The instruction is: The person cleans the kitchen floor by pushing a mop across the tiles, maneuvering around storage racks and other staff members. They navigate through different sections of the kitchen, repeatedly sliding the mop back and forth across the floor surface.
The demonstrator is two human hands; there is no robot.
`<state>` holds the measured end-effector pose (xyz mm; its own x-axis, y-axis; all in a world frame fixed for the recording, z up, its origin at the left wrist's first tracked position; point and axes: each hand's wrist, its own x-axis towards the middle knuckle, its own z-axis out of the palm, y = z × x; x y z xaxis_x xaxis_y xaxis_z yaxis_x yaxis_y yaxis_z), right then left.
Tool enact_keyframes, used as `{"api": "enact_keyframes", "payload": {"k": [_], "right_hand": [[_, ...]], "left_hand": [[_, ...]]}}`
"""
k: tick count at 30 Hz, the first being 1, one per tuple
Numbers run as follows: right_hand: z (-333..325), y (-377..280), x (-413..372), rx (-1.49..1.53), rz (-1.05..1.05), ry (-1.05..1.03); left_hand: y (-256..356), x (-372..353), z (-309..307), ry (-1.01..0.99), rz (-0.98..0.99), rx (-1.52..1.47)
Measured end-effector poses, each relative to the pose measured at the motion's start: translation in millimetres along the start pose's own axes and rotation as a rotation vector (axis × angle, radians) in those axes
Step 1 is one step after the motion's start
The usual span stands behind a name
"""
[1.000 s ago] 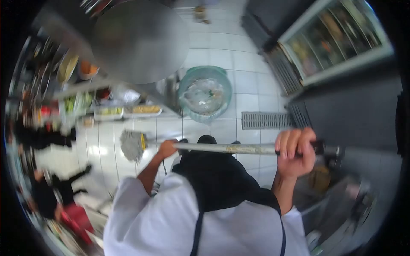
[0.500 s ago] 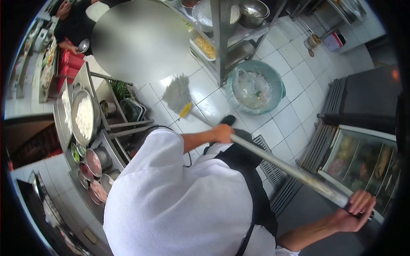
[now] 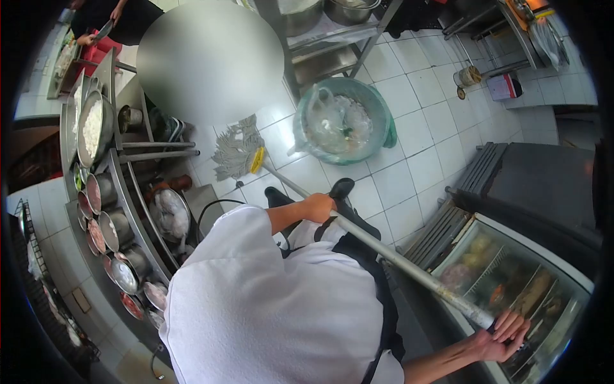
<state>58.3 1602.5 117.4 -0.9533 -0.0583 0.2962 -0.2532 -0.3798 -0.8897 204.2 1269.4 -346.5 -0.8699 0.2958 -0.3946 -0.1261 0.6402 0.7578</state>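
A mop slants across the view: its grey string head (image 3: 236, 150) lies spread on the floor tiles, a yellow clamp (image 3: 257, 160) joins it to the long metal handle (image 3: 409, 272). My left hand (image 3: 318, 208) is closed round the handle, partway up from the clamp. At the handle's top end, my right hand (image 3: 502, 336) has its fingers wrapped round the dark grip. A green bin (image 3: 384, 131) with a clear plastic liner and rubbish in it stands on the tiles just beyond my dark shoes (image 3: 342, 187).
At left, a metal counter holds a pan of white food (image 3: 93, 128) and several metal pots (image 3: 115, 230). A glass-topped fridge (image 3: 467, 233) stands at right. A steel shelf (image 3: 326, 48) rises behind the bin. Far left, another person (image 3: 121, 22) holds something. A blurred disc hides part of the top.
The mop head has shifted slightly left, its strings now more spread. My right hand and the handle's end have moved left and down in view. My view has turned, showing more of the counter.
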Motion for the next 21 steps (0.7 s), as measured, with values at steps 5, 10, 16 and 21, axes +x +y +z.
{"api": "enact_keyframes", "payload": {"k": [5, 10, 16, 21], "right_hand": [[-49, -46, 58, 0.090, 0.049, -0.228], [-62, -85, 138, -0.050, -0.134, -0.198], [-166, -77, 290, 0.166, 0.073, -0.692], [-168, 25, 344, 0.046, 0.004, -0.208]], "left_hand": [[61, 70, 2, -0.023, 0.045, -0.079], [146, 146, 18, -0.019, 0.085, -0.156], [197, 194, 13, 0.150, -0.013, -0.385], [166, 225, 19, 0.296, -0.185, -0.352]]}}
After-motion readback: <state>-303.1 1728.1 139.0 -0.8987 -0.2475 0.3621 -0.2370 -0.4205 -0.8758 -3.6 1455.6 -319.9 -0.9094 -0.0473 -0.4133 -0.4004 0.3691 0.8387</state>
